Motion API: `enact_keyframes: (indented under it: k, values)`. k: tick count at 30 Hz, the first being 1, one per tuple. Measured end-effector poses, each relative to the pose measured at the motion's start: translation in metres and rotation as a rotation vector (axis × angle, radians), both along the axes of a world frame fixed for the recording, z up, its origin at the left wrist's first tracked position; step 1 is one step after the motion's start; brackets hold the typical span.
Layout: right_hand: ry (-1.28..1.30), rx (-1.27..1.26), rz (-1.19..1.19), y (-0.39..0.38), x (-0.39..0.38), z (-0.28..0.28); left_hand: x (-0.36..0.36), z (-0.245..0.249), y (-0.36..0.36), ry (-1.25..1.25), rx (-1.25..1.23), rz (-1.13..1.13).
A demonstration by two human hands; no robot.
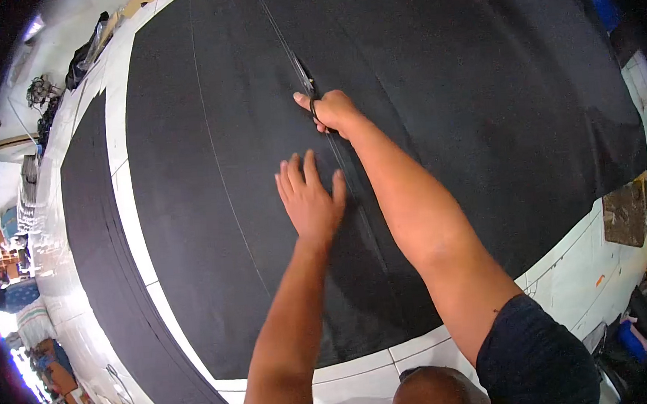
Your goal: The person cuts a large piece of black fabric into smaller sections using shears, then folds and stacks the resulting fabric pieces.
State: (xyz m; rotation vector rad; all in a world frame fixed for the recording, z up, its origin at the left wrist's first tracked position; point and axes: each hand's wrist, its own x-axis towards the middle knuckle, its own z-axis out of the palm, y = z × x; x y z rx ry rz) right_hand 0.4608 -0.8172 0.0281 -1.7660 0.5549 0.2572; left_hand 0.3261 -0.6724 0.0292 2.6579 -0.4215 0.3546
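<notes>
- The right hand [333, 111] is gripping a pair of scissors [305, 77], with the fingers curled through the dark handle loops and the thumb pointing away from the person.
- The scissors are lying low on the black fabric [480, 103], with the blades pointing away along a thin pale line [272, 20] marked on the cloth; whether the blades are parted is too small to tell.
- The left hand [310, 199] is pressing flat on the same fabric, fingers spread and holding nothing, just behind and to the left of the right hand.
- The black fabric is lying spread across most of the white table [364, 381], reaching from near the person to the far edge.
- A second pale line [213, 149] is curving across the cloth to the left of both hands.
- A narrower black piece [98, 275] is lying alongside on the left, with a bare strip of table between the two.
- A dark sleeve [533, 359] is covering the right upper arm.
</notes>
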Motion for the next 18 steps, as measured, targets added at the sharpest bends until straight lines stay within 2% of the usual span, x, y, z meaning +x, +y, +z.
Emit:
enact_keyframes:
  k: [4,9,18]
  values:
    - [0.027,-0.023,-0.001,0.0,0.0,0.007,0.023,-0.022,-0.003,0.042,0.138,0.039]
    - [0.016,0.074,-0.002,0.001,-0.003,0.015,0.025,-0.021,-0.002,0.071,0.107,0.053]
    - [0.028,0.029,-0.052,0.0,0.026,0.005,0.031,-0.014,-0.004,0.199,0.133,0.078]
